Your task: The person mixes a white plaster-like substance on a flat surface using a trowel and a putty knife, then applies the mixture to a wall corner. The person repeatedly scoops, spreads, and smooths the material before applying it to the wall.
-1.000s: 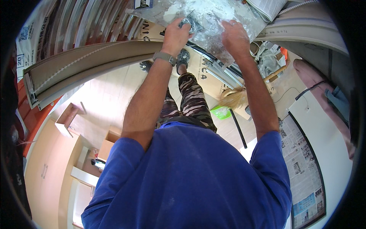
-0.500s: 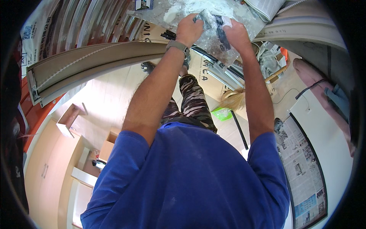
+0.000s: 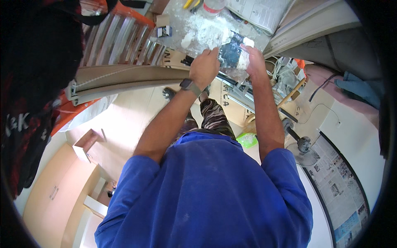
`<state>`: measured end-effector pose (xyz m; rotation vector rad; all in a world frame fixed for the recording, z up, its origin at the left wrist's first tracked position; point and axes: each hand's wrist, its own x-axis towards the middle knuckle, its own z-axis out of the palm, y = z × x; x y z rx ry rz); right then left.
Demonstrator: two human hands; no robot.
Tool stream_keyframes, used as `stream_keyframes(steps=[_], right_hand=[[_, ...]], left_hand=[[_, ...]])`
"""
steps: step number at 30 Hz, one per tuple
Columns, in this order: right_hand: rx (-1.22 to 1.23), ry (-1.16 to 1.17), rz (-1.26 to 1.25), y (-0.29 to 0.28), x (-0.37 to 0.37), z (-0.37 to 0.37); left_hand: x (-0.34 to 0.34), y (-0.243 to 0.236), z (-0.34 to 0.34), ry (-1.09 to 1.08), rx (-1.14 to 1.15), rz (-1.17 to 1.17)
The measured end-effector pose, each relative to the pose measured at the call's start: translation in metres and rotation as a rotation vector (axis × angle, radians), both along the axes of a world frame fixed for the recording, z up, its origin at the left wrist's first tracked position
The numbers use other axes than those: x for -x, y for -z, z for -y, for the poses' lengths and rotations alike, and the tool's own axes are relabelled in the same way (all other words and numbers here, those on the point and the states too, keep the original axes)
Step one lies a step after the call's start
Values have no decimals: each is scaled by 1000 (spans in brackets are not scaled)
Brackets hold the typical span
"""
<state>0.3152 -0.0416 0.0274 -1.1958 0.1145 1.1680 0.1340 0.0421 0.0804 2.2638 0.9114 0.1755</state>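
Note:
At the top centre, my left hand [image 3: 205, 68] has its fingers closed on the left edge of a flat dark piece [image 3: 231, 51], smeared with white powder or paste. My right hand [image 3: 255, 62] grips its right side, thumb on a white-coated strip. The piece is over a dusty grey board [image 3: 175, 16], where loose white powder [image 3: 198, 31] is spread. Behind it stand a clear tub [image 3: 214, 7] with a pink band, a yellow-handled tool [image 3: 188, 3] and a small box [image 3: 164, 31]. The piece's material is unclear.
A folded printed paper [image 3: 256, 12] lies behind right. Metal rails [image 3: 107, 39] and a long roller-blind bar [image 3: 128, 74] are at left, dark hanging cloth [image 3: 37, 82] beyond. Coiled cables [image 3: 281, 70], a fan [image 3: 304, 153] and a green dustpan [image 3: 248, 139] are at right; a drawer box [image 3: 87, 144] lies lower left.
The view has shifted, showing more of the board's back and the dark cloth. Both hands have come lower in the picture, and the dark piece between them now shows broad and flat.

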Motion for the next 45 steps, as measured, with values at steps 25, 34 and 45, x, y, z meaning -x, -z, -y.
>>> stream_keyframes(steps=[25,34,45], right_hand=[[-122,-424,1661,-178,70,51],[209,-645,1823,-167,51,50],[-33,-116,925,-209,87,54]], left_hand=[[74,-156,6,-341,1443,967],[79,-159,3,-358,1384,963],[96,-159,12,-311,1430,903]])
